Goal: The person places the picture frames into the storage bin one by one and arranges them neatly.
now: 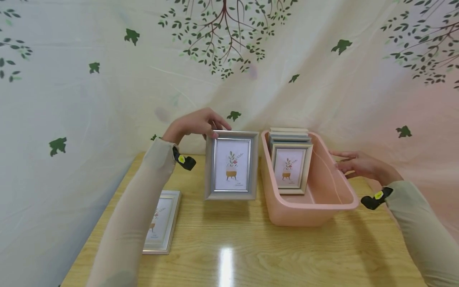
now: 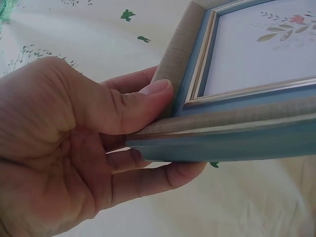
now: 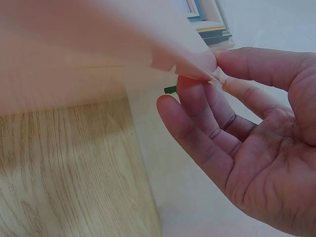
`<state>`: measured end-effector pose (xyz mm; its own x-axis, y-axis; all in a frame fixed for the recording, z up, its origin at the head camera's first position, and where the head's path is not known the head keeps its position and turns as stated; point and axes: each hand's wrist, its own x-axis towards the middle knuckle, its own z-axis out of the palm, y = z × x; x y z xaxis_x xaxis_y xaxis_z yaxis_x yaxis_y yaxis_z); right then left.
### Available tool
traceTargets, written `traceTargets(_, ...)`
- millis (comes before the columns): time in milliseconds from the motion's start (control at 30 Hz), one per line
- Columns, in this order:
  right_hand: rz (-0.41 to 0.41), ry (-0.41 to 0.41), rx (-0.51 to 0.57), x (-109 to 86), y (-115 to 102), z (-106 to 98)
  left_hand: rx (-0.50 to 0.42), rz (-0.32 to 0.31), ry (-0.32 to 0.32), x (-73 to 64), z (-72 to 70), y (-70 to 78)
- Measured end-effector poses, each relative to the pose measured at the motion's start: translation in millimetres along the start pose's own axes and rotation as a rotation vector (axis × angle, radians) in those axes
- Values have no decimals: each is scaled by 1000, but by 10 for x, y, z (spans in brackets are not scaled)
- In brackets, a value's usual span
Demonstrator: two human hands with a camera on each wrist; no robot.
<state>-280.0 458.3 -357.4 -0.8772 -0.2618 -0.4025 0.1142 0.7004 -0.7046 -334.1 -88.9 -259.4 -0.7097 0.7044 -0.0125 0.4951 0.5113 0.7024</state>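
My left hand (image 1: 201, 121) pinches the upper left corner of a picture frame (image 1: 209, 171), held upright facing me beside the bin. In the left wrist view, my thumb lies over the frame's greyish border and the fingers reach behind it; the edge shows blue. The frame holds a print of a potted plant. At the pink plastic bin (image 1: 312, 206), my right hand (image 1: 362, 165) grips the right rim between thumb and fingers. Inside the bin, several picture frames (image 1: 309, 159) stand one behind another along its left side, the front one cream-coloured.
Another silvery picture frame (image 1: 173, 223) lies flat on the wooden table (image 1: 287, 255) at the left, partly hidden by my left forearm. A pale cloth (image 1: 107, 99) printed with leaves and branches hangs behind the table.
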Motion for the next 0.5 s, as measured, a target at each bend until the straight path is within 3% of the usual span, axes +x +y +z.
traceTargets(500, -13, 4, -6, -13, -22, 8, -25, 48, 145, 42, -150, 294)
